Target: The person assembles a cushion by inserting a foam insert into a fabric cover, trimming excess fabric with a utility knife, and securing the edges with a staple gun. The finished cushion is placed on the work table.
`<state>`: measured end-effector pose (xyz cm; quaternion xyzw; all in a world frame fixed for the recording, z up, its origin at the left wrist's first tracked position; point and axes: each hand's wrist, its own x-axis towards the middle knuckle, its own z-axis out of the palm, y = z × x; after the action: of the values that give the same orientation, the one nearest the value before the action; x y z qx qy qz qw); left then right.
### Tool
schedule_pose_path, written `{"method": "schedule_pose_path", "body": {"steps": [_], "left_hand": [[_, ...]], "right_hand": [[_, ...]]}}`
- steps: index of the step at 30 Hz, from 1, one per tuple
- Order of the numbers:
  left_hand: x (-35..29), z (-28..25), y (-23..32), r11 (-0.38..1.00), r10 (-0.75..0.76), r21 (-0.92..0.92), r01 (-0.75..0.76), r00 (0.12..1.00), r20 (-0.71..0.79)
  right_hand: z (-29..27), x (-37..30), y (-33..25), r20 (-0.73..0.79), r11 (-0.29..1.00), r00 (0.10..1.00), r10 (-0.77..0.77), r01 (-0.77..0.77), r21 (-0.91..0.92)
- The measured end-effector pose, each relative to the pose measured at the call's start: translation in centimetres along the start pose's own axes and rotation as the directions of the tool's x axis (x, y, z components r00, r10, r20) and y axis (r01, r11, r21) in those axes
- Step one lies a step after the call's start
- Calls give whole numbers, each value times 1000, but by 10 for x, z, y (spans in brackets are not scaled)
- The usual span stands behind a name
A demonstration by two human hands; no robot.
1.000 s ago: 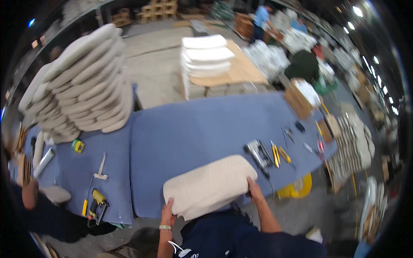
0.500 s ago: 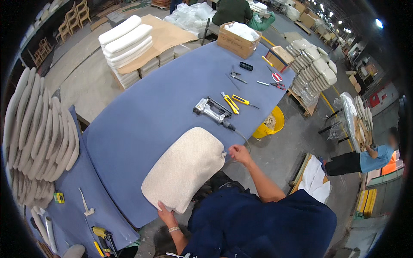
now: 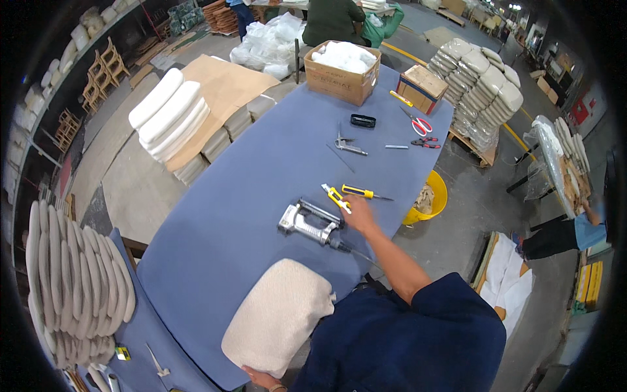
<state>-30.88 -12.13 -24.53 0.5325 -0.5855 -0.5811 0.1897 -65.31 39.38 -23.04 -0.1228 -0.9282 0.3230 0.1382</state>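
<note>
Head view shows the right hand moved from beside the beige cushion to the yellow cutter just beyond the silver staple gun, its grip unclear, so the left hand alone holds the cushion, nearer than this gun.

"What is this person wearing?"
"A dark navy shirt is covering the torso."
"How are its sleeves looking?"
"The right sleeve is coming out short and loose, ending near the elbow and leaving the forearm bare."
"And lower down?"
"A pale band is circling the left wrist; the right hand is going gloveless."
</note>
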Motion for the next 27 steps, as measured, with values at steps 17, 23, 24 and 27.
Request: {"method": "schedule_pose_path", "body": {"steps": [17,23,24,27], "left_hand": [[-98,60,200,922,20,387,26,993,-113],[-134,69,288,791,298,541,-285,952,66],[-142,75,299,744,364,562,-362,924,114],[-197,118,350,525,569,623,-580,783,250]], "right_hand": [[31,-6,-70,504,887,738,-448,435,151],[47,2,-47,391,848,767,-508,525,73],[48,14,-37,323,859,804,-499,508,62],[36,50,-41,207,902,879,-430,409,135]]}}
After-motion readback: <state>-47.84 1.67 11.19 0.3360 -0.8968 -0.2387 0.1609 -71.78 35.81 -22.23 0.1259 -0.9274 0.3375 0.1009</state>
